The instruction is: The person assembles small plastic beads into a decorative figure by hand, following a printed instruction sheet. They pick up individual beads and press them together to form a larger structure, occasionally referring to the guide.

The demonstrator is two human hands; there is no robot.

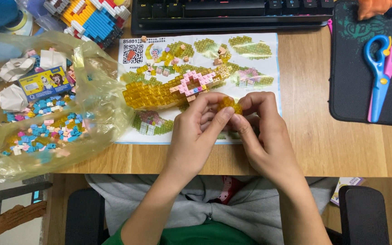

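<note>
We hold a small cluster of clear yellow bricks (230, 105) between both hands, just above the instruction sheet (259, 54). Left hand (196, 131): grip narrow, thumb and fingertips pinched on the cluster's left side. Right hand (264, 131): grip likewise closed on it, fingers curled over from the right.

Just up and left of the cluster, on the sheet, lies a long yellow brick assembly (159, 94) with a pink ring-shaped section (196, 81) built onto it; a few loose bricks sit near it. We judge the build partway along: one sizeable section is together, the cluster in hand is not joined to it.

Much is left: an open plastic bag (101, 90) on the wooden bench (314, 145) holds many loose blue, pink and yellow bricks (46, 127). Further out: a keyboard (232, 13), blue-and-pink scissors (382, 72) on a dark mat (350, 90).
</note>
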